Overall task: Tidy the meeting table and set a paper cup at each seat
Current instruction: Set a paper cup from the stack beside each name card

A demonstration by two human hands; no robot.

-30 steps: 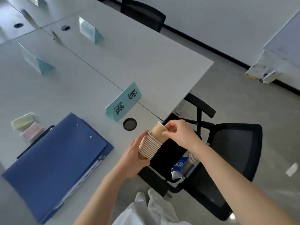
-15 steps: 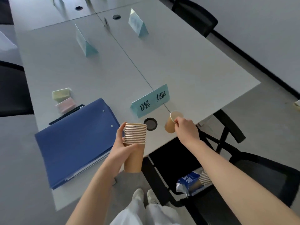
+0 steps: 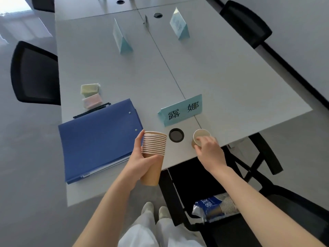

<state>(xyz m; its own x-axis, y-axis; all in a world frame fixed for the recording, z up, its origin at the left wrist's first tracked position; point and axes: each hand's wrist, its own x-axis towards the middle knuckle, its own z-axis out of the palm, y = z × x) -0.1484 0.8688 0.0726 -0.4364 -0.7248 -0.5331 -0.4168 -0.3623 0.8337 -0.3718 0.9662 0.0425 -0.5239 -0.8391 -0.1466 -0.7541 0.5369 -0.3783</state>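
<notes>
A: Judging from the head view, a single paper cup [image 3: 201, 138] is being set down at the near edge of the desk [image 3: 222, 82], upright, its long axis vertical and its mouth open to the camera. It is pinched at the near rim by the right hand [image 3: 210, 151], the fingers curled over the lip; whether its base is already touching the desk cannot be told.

B: And the other grip?

A: The stack of cups [image 3: 153, 154] is held by the left hand [image 3: 140, 157], whose fingers are wrapped round the lower cup walls, with the ribbed rims uppermost. The stack is kept upright over the desk's near edge.

B: Which relation matters for the coming move?

A: The single cup lies at about 3 o'clock from the stack, with the black cable grommet [image 3: 176, 135] between them. The right hand is on the cup, so release would be expected from it, while the left hand is well placed to offer the next cup.

B: Any writing?

A: Two Chinese characters, 露娜, are printed on the teal name card [image 3: 181, 110], at 11 o'clock from the cup. A blue cup sleeve [image 3: 213, 207] on the chair [image 3: 267, 220] bears white print, too small to be read. A blue folder [image 3: 99, 139] lies at 9 o'clock from the stack.
</notes>
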